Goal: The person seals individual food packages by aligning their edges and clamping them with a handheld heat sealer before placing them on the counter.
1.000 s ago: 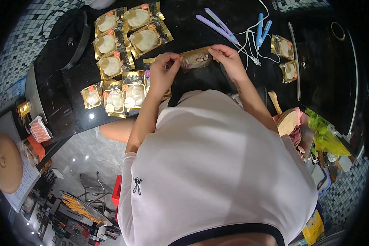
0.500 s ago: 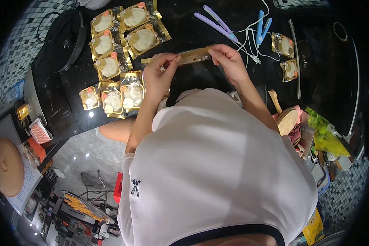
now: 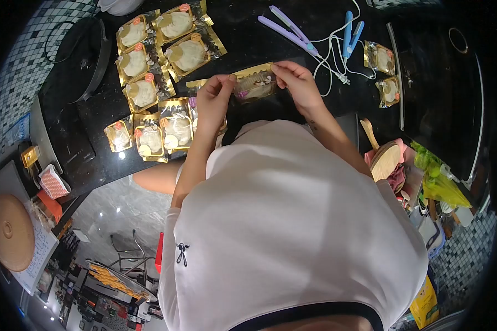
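Pinched at both ends by left hand (image 3: 212, 100) and right hand (image 3: 296, 83): one gold-edged food packet (image 3: 255, 86), between them; contents pale, perhaps a bun. Left of grip: gold-edged packets, grouped (image 3: 188, 56). Right of grip: lilac flat iron (image 3: 288, 36), blue flat iron (image 3: 347, 34); farther right, two small packets (image 3: 379, 58).

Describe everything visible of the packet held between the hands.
The packet has a gold top edge and a shiny, see-through front, apparently plastic film, over pale contents; a purple spot shows lower left. Over the black counter, the left hand and right hand hold it crosswise by its upper corners. Sealing cannot be judged.
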The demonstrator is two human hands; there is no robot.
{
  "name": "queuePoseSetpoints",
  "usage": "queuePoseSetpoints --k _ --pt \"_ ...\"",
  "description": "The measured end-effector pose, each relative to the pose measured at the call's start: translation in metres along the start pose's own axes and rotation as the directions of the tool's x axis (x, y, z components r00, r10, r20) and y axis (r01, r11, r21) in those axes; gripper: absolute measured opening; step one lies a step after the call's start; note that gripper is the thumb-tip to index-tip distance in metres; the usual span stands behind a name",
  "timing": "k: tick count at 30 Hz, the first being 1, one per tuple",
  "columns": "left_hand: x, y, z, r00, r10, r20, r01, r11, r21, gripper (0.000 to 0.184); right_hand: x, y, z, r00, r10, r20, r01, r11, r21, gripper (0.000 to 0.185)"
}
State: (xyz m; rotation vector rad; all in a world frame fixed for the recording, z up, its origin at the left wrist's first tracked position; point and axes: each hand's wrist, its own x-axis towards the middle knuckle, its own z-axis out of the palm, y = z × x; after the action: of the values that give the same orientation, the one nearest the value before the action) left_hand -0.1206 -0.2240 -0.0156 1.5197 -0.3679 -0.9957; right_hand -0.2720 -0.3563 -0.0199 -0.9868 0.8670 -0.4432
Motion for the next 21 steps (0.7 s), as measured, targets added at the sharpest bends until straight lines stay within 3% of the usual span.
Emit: queuePoseSetpoints --k 4,8,9,11,14,18,21 --pt "-0.003 0.007 0.002 0.996 -0.089 -0.027 0.089 0.996 0.003 0.016 0.001 -0.002 0.006 0.999 -0.021 -0.045 0.016 0.996 -0.092 0.015" --pt "-0.010 0.026 0.006 0.979 -0.194 -0.059 0.198 0.978 0.065 0.016 -0.002 0.002 0.010 0.982 -0.179 -0.057 0.165 0.968 -0.189 0.013" --pt "-0.011 0.026 0.008 0.980 -0.189 -0.059 0.188 0.982 -0.020 0.016 -0.002 0.004 0.011 0.970 -0.235 -0.056 0.220 0.954 -0.204 0.013" --pt "-0.013 0.026 0.013 0.983 -0.177 -0.058 0.164 0.969 -0.187 0.017 -0.003 0.004 0.011 0.977 -0.206 -0.056 0.193 0.965 -0.177 0.013" --pt "-0.010 0.016 0.017 0.988 -0.127 -0.083 0.099 0.954 -0.282 0.013 -0.004 -0.001 0.011 0.993 -0.093 -0.067 0.084 0.988 -0.128 0.014" --pt "-0.010 0.013 0.018 0.995 -0.067 -0.075 0.050 0.977 -0.205 0.011 -0.005 -0.004 0.008 0.997 -0.035 -0.063 0.026 0.990 -0.140 0.014" --pt "-0.011 0.013 0.019 0.994 -0.071 -0.081 0.056 0.983 -0.177 0.010 -0.005 -0.001 0.009 0.976 -0.215 -0.023 0.207 0.960 -0.189 0.013"
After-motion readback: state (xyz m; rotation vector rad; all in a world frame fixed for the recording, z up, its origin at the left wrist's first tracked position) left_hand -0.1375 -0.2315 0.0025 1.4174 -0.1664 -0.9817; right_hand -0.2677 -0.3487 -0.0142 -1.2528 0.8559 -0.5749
